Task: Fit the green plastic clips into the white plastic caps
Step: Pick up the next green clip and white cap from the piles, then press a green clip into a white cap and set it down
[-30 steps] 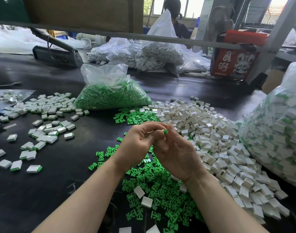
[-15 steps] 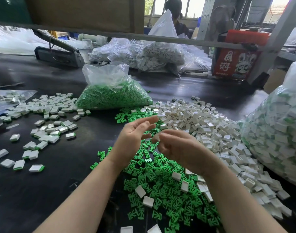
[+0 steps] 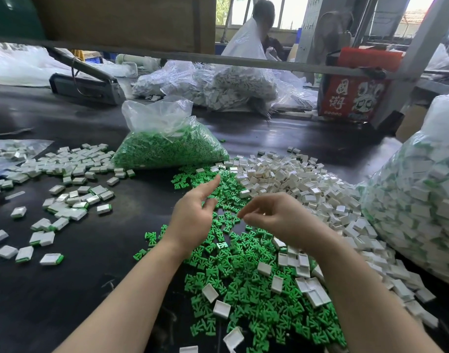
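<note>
A loose heap of green plastic clips (image 3: 246, 284) covers the black table in front of me. To its right lies a big pile of white plastic caps (image 3: 302, 189). My left hand (image 3: 193, 217) hovers over the clips with its fingers stretched out and nothing in it. My right hand (image 3: 277, 217) hangs beside it above the clips, fingers loosely bent and holding nothing that I can see. Finished caps with green clips (image 3: 65, 202) lie scattered on the left of the table.
A clear bag of green clips (image 3: 167, 146) lies behind the heap. A large bag of assembled caps (image 3: 417, 207) stands at the right edge. More bags of white parts (image 3: 218, 85) and a red box (image 3: 350, 98) sit at the back, where a person works.
My hands were pressed together around a green clip and a cap; they have come apart and both are now empty. The left hand has stretched forward.
</note>
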`<state>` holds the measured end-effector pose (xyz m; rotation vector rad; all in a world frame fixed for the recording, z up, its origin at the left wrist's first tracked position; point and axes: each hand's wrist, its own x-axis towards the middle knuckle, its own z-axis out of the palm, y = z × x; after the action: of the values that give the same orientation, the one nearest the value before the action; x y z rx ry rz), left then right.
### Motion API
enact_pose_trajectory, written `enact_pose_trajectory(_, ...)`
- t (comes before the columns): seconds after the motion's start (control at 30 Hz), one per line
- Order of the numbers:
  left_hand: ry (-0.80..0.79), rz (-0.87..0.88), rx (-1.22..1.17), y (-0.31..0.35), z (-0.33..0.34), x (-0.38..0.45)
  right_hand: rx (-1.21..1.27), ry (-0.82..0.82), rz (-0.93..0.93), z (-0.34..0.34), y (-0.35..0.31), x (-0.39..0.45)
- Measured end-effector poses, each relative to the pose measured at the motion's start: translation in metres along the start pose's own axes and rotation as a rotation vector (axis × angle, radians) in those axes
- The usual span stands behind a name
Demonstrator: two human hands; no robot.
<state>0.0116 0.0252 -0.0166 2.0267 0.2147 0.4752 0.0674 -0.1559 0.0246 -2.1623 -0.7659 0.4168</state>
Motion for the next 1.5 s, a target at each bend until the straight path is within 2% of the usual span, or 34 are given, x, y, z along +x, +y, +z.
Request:
enact_pose_trajectory(0.1,-0.051,0.062,0.364,-0.004,0.002,0.000,-0.486,0.233,0.125,0.002,0.010,0.005)
enact_pose_trajectory(0.17,-0.121,0.051,0.472,-0.008,0.005,-0.001,-0.642,0.257,0.245,0.006,0.019,0.007)
enact_pose_trajectory(0.27,-0.141,0.031,0.514,-0.012,0.010,-0.002,-0.708,0.202,0.328,0.011,0.030,0.009)
enact_pose_trajectory(0.43,-0.103,0.051,0.528,-0.011,0.010,-0.002,-0.691,0.307,0.257,0.012,0.040,0.009)
enact_pose_trajectory(0.6,-0.091,0.081,0.511,-0.008,0.009,-0.004,-0.623,0.239,0.201,0.015,0.041,0.012)
enact_pose_trajectory(0.73,-0.107,0.155,0.352,-0.007,0.009,-0.006,-0.657,0.288,0.101,0.017,0.039,0.016)
enact_pose_trajectory(0.77,-0.119,0.195,0.299,-0.005,0.009,-0.006,-0.587,0.291,0.072,0.017,0.036,0.017)
enact_pose_trajectory(0.9,-0.099,0.304,0.062,0.000,0.012,-0.007,0.232,0.157,-0.051,0.018,0.012,0.012)
enact_pose_trajectory(0.97,0.001,0.294,-0.060,0.001,0.010,-0.006,0.373,0.138,-0.051,0.020,0.008,0.011)
enact_pose_trajectory(1.0,0.041,0.258,-0.127,0.001,0.009,-0.006,0.359,0.148,-0.024,0.021,0.009,0.012)
enact_pose_trajectory(1.03,0.063,0.201,-0.205,0.002,0.008,-0.004,0.240,0.161,0.008,0.021,0.012,0.013)
enact_pose_trajectory(1.13,0.054,0.013,-0.443,0.003,0.005,-0.001,-0.481,0.048,0.053,0.020,0.021,0.013)
enact_pose_trajectory(1.17,0.039,-0.033,-0.521,0.004,0.004,0.000,-0.569,0.023,0.040,0.022,0.020,0.013)
enact_pose_trajectory(1.27,-0.019,-0.111,-0.711,0.007,0.005,-0.001,-0.531,0.085,-0.020,0.024,0.017,0.016)
enact_pose_trajectory(1.37,-0.051,-0.134,-0.791,0.009,0.005,-0.002,-0.521,0.113,-0.040,0.025,0.018,0.017)
enact_pose_trajectory(1.43,-0.053,-0.134,-0.790,0.010,0.005,-0.002,-0.423,0.162,-0.050,0.024,0.019,0.016)
enact_pose_trajectory(1.5,-0.058,-0.132,-0.789,0.010,0.005,-0.003,-0.203,0.237,-0.063,0.023,0.019,0.014)
